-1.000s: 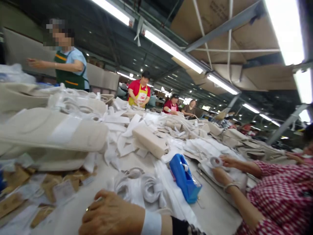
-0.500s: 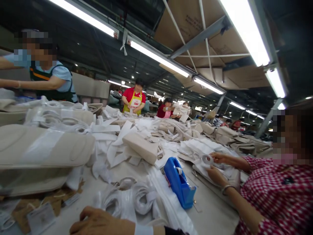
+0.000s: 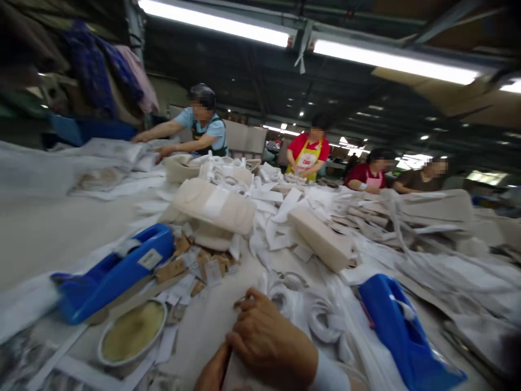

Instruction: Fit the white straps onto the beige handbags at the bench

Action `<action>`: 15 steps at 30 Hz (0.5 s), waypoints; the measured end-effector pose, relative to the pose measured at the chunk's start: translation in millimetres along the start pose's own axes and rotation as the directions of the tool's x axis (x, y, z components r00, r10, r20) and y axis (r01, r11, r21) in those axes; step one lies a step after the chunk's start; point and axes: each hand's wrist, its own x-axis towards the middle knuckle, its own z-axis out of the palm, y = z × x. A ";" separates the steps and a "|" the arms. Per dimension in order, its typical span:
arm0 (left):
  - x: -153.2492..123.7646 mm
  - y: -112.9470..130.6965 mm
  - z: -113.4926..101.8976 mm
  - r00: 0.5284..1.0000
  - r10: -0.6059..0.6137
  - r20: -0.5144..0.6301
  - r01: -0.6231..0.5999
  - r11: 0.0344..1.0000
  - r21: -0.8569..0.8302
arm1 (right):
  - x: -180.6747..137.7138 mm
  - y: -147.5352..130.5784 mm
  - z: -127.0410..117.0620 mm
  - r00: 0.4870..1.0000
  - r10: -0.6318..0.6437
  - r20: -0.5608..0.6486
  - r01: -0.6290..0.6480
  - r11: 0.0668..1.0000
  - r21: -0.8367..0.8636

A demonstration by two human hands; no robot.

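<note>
My right hand sits at the bottom middle, its fingers curled shut over the top edge of a pale beige piece that I cannot make out. Just below and left of it, only a sliver of my left hand shows against the same piece, with its fingers hidden. Coils of white strap lie right beside my right hand. A blue tape dispenser stands to the right and another blue tape dispenser to the left.
A round dish of yellowish paste sits at the lower left beside brown tags. Beige pouches and white strips are heaped along the long table. Several people work on the far side, one in a red top.
The view has swung left, so the person in the checked shirt is gone and a second dispenser and the dish appear. My right hand went from resting on the table to curled on a pale piece.
</note>
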 end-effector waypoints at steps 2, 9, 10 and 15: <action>-0.9 -2.7 0.8 0.998 0.015 0.056 -0.007 0.991 -0.135 | -1.4 -2.1 1.2 1.000 0.019 -0.013 -0.020 1.000 -0.017; -1.5 -8.4 12.5 0.960 0.055 0.275 0.090 0.867 -0.491 | -0.1 -6.6 10.2 0.997 -0.021 -0.071 0.017 0.998 -0.055; -2.3 -8.5 10.0 0.962 0.056 0.266 0.083 0.872 -0.482 | 0.4 -6.5 11.3 0.996 -0.018 -0.085 0.014 0.998 -0.057; 0.1 33.2 -24.1 0.975 -0.025 0.221 -0.011 0.987 0.160 | -0.9 -3.0 19.4 0.994 0.000 -0.105 -0.002 1.000 -0.021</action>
